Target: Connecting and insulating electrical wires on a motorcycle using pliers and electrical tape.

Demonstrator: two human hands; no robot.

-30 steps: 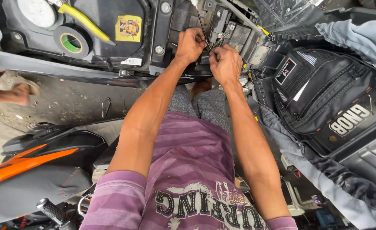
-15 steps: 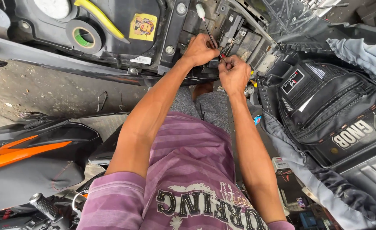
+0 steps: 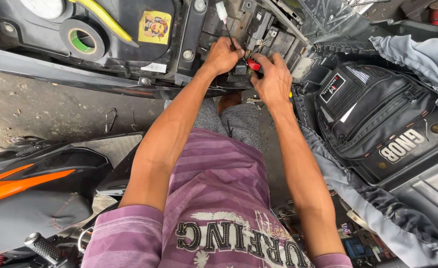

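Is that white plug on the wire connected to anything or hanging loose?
Loose. The white plug sticks up free on its wire above the left hand, joined to nothing.

1. We cannot see the fingertips of our left hand [image 3: 224, 53]; they curl behind the knuckles around a thin black wire [image 3: 227, 31], so the grip itself is hidden.
2. Our right hand [image 3: 273, 79] covers most of the small red part [image 3: 253, 64]; its shape is unclear.
3. The white connector [image 3: 221, 10] is too small to tell its pins.
4. The orange and black fairing [image 3: 25, 173] runs off the left edge; the black bag [image 3: 372, 114] is partly under grey cloth [image 3: 417, 54].
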